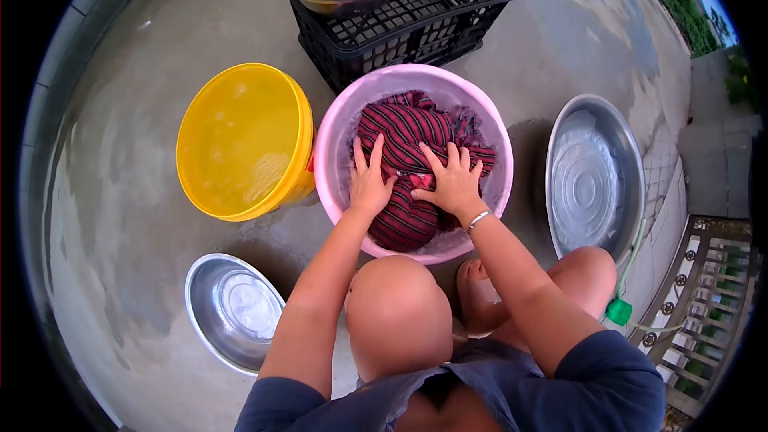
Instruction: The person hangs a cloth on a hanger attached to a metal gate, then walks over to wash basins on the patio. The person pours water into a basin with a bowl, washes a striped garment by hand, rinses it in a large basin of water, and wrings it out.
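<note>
A dark red garment with black and pale stripes (404,132) lies bunched in water inside a pink basin (326,166). A small red bow (421,182) shows on the cloth between my hands. My left hand (370,184) rests on the garment's left side, fingers spread. On its right side, my right hand (454,182) presses down with the fingers apart, and a silver bracelet (478,219) circles that wrist. Neither hand is closed round the fabric. Part of the garment is under my palms and hidden.
A yellow bucket of water (240,144) stands left of the basin. Metal basins sit at lower left (240,308), at right (594,180), and on a black crate (400,32) behind. A hose with a green fitting (618,311) lies at right, near a metal gate (696,304). The concrete floor (128,192) looks wet.
</note>
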Action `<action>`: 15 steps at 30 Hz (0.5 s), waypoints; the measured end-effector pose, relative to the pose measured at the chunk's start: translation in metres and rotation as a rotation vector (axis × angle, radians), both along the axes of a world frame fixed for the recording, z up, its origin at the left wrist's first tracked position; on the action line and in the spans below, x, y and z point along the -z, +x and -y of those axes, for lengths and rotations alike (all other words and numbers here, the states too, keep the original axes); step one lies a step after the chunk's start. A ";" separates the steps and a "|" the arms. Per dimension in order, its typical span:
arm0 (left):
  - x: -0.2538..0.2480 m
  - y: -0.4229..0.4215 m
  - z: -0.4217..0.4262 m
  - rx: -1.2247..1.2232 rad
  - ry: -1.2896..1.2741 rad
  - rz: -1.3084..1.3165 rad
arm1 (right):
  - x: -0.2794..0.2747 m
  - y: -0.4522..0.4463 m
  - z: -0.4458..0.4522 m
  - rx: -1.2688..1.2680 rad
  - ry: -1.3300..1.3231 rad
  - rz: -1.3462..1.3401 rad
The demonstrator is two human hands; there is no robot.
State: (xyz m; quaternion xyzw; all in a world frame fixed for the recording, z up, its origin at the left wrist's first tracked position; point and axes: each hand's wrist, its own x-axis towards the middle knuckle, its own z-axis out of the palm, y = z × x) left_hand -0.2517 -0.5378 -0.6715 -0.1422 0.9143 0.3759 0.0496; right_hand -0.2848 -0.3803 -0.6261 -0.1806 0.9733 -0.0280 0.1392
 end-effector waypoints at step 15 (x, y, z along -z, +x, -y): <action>0.036 -0.044 0.003 0.232 -0.339 0.399 | 0.088 -0.041 -0.013 0.139 -0.049 0.363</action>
